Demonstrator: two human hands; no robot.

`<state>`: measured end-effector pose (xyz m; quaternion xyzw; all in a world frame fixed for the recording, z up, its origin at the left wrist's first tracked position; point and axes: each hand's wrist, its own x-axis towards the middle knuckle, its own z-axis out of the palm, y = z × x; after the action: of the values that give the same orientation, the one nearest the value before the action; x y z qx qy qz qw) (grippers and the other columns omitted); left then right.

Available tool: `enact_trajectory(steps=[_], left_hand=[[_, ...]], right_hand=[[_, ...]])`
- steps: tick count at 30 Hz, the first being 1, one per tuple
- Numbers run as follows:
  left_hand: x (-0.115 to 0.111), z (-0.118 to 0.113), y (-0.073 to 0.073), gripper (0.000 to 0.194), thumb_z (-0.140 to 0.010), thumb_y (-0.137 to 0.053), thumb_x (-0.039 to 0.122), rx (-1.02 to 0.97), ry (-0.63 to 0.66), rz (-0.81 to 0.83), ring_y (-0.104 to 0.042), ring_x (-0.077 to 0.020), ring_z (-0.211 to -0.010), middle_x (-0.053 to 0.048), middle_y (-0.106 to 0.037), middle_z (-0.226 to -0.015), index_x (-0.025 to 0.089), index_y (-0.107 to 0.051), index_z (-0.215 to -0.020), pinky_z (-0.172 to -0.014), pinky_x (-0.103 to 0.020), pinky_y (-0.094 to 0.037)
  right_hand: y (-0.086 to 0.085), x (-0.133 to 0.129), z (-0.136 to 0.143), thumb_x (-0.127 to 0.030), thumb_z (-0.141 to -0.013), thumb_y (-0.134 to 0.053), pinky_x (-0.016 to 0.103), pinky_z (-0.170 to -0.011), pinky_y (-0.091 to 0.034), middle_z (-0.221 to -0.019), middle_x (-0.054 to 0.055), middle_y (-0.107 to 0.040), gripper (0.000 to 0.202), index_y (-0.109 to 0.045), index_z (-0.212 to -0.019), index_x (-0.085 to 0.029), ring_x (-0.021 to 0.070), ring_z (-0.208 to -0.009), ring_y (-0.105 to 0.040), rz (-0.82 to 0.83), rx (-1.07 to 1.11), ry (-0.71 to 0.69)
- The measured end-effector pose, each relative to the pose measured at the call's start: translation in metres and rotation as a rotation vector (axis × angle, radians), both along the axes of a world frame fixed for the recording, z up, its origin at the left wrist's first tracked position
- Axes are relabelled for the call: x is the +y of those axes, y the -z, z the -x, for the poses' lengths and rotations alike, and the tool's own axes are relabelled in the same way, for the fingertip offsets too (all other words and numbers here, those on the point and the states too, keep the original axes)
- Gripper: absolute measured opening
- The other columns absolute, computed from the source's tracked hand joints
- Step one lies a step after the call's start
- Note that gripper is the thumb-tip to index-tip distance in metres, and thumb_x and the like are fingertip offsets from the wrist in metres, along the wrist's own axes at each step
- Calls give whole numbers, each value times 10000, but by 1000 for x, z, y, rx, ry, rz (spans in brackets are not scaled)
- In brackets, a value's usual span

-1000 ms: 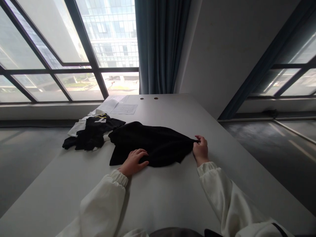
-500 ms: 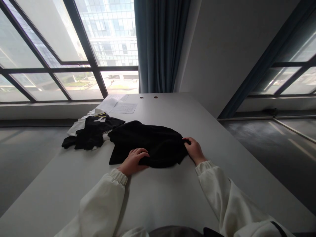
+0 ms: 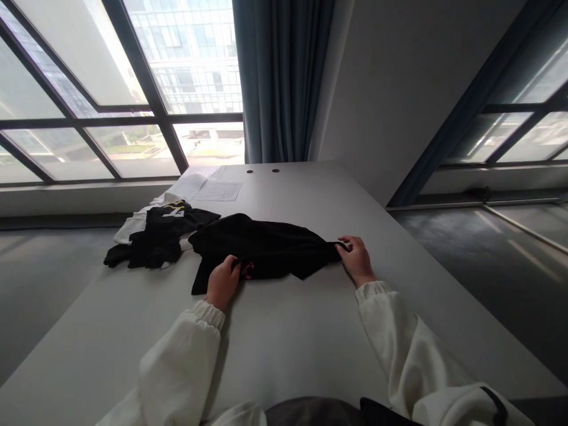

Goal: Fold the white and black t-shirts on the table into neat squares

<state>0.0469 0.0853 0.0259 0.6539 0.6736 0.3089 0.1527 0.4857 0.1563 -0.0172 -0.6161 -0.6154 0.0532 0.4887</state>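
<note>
A black garment with a small pink print near its front edge lies partly on the white table, its near edge lifted between my hands. My left hand pinches that edge beside the pink mark. At the garment's right end, my right hand is closed on a corner, thumb and fingers together. The cloth is bunched, so what kind of garment it is cannot be made out.
Left of the garment lies a heap of clothes, a black printed one over a white one. Paper sheets rest farther back on the table, near two round holes. A blue curtain hangs behind.
My left hand has gone from resting open on the cloth to gripping its near edge. That edge is now raised, showing the pink print. My right hand has shifted slightly right.
</note>
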Motion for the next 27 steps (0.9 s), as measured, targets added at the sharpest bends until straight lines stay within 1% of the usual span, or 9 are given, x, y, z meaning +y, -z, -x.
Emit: enact_trajectory(steps=[4,9,12,14,16,18,22,24,27], left_hand=[[5,6,1,177,-992,-538,346,-112,-30,1,-700,-235,-831,-35,-754,-877,247,-684,-983,-728,-313,-455],[9,8,5,171,-942,-575,333,-252,-37,-56,-694,-225,-888,-31,-747,-949,230,-677,-1031,-811,-326,-516],[10,7,9,159,-925,-567,299,-268,-29,-138,-686,-234,-979,-52,-729,-1024,222,-665,-1023,-906,-360,-532],[11,7,10,166,-919,-572,297,-279,-27,-166,-682,-236,-1001,-56,-722,-1042,219,-662,-1034,-941,-374,-533],[10,7,11,194,-923,-584,318,-299,2,-144,-688,-233,-984,-49,-728,-1037,221,-666,-1068,-934,-374,-539],[8,6,11,266,-929,-616,359,-309,94,-96,-700,-236,-1012,-48,-746,-1085,229,-676,-1153,-948,-377,-541],[2,2,8,409,-872,-756,408,-82,350,-40,-670,-293,-1192,-55,-755,-1239,270,-702,-1253,-1096,-464,-464],[0,1,8,420,-834,-807,406,59,413,-44,-645,-326,-1241,-59,-747,-1277,281,-722,-1226,-1130,-511,-424],[1,3,12,447,-818,-826,393,131,443,-50,-637,-341,-1265,-71,-728,-1317,285,-718,-1238,-1126,-520,-427]], right_hand=[[-3,0,1,-412,-920,-609,416,-812,-558,-1009,107,-658,234,-731,-945,-213,241,-823,-603,22,-37,-70],[-22,-16,23,-306,-972,-576,507,-990,-525,-1044,124,-656,172,-730,-967,-229,313,-1050,-610,-139,-226,-55],[-32,-35,61,-308,-999,-607,505,-1045,-513,-1107,108,-666,163,-729,-1090,-250,305,-1091,-618,-165,-314,-258],[-31,-44,85,-333,-976,-664,498,-1094,-501,-1234,106,-655,292,-703,-1258,-269,310,-1180,-610,-108,-361,-408],[-23,-45,99,-330,-932,-712,513,-1134,-482,-1333,107,-628,456,-655,-1382,-288,329,-1265,-585,-9,-382,-458],[-13,-39,100,-295,-896,-721,533,-1146,-473,-1349,108,-627,484,-661,-1377,-289,339,-1290,-579,85,-364,-447],[0,-22,82,-240,-874,-672,520,-1121,-479,-1262,104,-668,244,-722,-1113,-249,312,-1222,-622,131,-278,-451],[1,-17,74,-237,-876,-650,500,-1081,-493,-1191,100,-691,148,-695,-1017,-241,302,-1158,-641,113,-255,-453],[0,-15,68,-264,-895,-616,478,-988,-514,-1022,91,-713,92,-649,-978,-244,300,-1010,-660,101,-225,-371]])
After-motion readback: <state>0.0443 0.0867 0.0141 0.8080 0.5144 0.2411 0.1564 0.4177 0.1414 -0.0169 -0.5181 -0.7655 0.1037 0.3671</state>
